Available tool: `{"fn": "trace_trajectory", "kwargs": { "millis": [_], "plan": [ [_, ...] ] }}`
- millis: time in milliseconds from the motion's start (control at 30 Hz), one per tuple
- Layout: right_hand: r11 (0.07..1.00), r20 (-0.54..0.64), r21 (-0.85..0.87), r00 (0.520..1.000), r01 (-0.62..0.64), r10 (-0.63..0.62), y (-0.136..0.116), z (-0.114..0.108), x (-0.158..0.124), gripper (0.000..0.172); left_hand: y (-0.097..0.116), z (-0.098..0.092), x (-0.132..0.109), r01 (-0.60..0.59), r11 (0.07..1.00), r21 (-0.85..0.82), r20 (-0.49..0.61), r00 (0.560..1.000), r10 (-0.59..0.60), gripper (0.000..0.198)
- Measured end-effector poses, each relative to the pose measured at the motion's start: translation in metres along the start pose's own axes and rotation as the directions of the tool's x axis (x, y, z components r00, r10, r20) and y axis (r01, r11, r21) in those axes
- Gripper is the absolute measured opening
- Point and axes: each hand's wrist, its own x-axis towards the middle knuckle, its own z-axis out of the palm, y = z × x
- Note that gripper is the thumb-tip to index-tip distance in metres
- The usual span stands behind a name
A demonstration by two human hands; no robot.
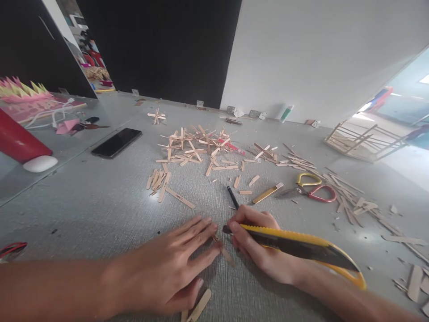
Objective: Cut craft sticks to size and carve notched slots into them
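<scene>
My left hand lies flat on the grey table with its fingers spread. Its fingertips press on a small wooden craft stick, which is blurred and pokes out to the right. My right hand is closed around a yellow-and-black mini hacksaw. The saw's guarded handle extends over my right wrist, and its dark front end points toward my left fingertips. Its blade cannot be made out. A black pencil-like rod shows just beyond my right fingers. Below my left thumb lie cut craft sticks.
Beyond my hands spreads a pile of craft sticks. Scissors and a yellow cutter-like piece lie to the right, with stick scraps. A phone and red cylinder are left. A stick frame stands far right.
</scene>
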Motion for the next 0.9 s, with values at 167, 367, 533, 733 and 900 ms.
{"fn": "trace_trajectory", "kwargs": {
  "millis": [167,367,533,733,900],
  "plan": [
    [0.998,-0.023,0.061,1.000,0.003,-0.002,0.004,0.002,-0.001,0.029,0.000,-0.003,-0.002,0.194,0.956,-0.219,-0.096,0.971,-0.219,0.025],
    [0.997,-0.044,-0.029,0.996,0.075,-0.076,0.002,0.004,0.000,0.025,0.006,-0.001,-0.003,0.392,0.898,-0.199,-0.217,0.876,-0.431,0.041],
    [0.994,-0.018,-0.003,0.994,0.109,-0.109,0.002,0.003,0.001,0.022,0.007,0.001,-0.001,0.333,0.911,-0.242,-0.184,0.906,-0.380,0.035],
    [0.991,-0.021,-0.045,0.992,0.126,-0.127,0.000,0.003,0.001,0.023,-0.001,0.003,-0.005,0.265,0.901,-0.344,-0.062,0.951,-0.303,0.026],
    [0.989,-0.019,-0.078,0.992,0.125,-0.127,-0.004,0.002,0.002,0.022,-0.002,0.003,-0.006,0.262,0.897,-0.355,-0.036,0.955,-0.294,0.026]
  ]
}}
